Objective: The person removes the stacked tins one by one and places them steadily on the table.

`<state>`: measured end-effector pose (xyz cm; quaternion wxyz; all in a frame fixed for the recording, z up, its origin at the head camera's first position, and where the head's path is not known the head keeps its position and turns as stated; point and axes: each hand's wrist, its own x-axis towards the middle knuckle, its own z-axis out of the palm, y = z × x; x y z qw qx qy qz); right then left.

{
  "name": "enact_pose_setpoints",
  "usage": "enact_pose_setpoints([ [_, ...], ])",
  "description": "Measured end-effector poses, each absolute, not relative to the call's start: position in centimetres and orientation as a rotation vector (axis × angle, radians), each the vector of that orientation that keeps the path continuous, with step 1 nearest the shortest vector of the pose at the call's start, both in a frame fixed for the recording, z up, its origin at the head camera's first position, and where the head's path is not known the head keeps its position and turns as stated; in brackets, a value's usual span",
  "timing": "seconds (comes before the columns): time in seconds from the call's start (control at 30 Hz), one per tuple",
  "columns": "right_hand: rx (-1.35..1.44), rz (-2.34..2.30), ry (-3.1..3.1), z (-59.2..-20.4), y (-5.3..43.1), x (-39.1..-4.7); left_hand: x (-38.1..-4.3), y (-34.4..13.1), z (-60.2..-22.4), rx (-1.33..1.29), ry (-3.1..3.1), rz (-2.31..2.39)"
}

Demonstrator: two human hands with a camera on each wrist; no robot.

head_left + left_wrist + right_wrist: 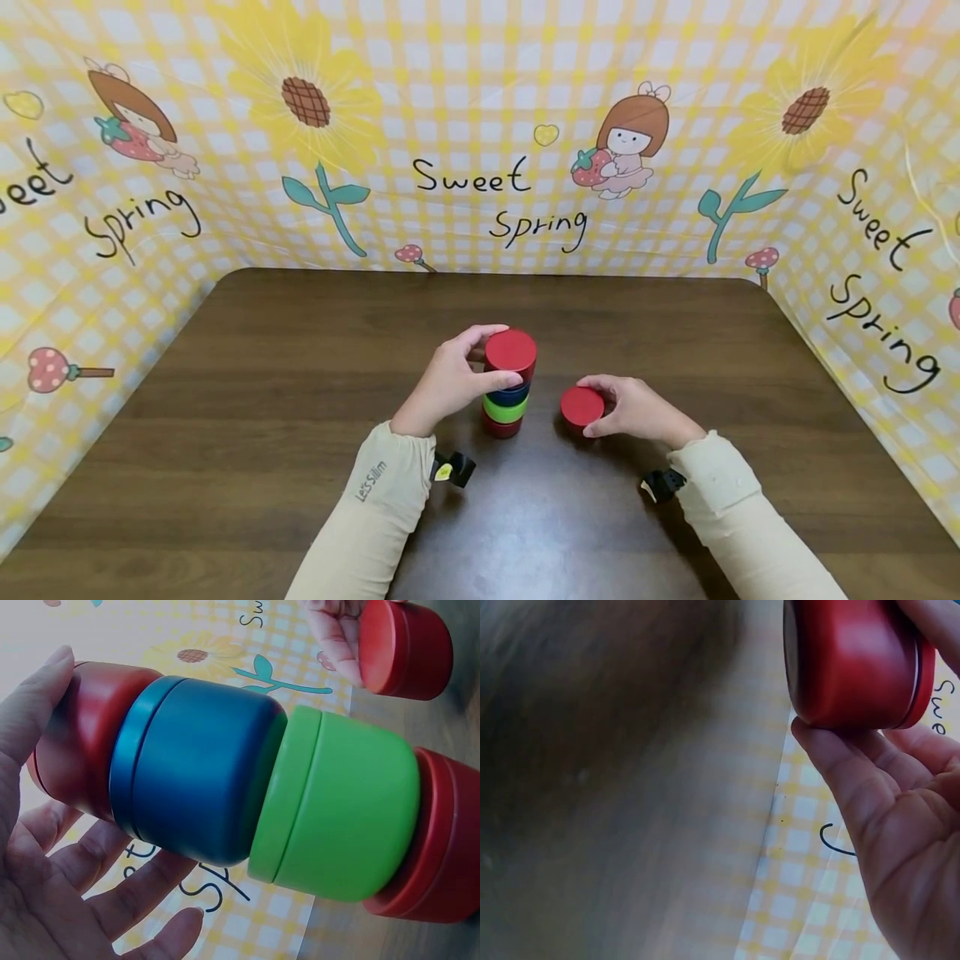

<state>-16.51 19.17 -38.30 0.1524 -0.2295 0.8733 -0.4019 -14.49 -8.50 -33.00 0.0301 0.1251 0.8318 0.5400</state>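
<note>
A stack of small round lidded tins rises from the table. At its base sits a red tin point(450, 840), then a green tin point(349, 806), a dark blue tin point(206, 765) and another red tin point(512, 352) on top. My left hand point(453, 377) holds the top red tin, thumb on the near side and fingers round the far side. Right of the stack, my right hand point(637, 408) grips a separate red tin point(855, 664) between thumb and fingers. In the right wrist view this tin is held over the tabletop, its lid toward the palm side.
The brown wooden table point(300, 358) extends to both sides of the hands. A yellow checked cloth point(465, 100) with printed flowers and lettering stands behind the table and along its left and right sides. Each wrist wears a small black camera point(457, 469).
</note>
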Motion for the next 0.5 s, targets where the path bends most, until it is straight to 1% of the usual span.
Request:
enact_pose_setpoints([
  [0.5, -0.704, -1.09, 2.499, -38.53, 19.43, -16.65, -14.34, -8.45, -32.87, 0.375, 2.56, 1.669],
])
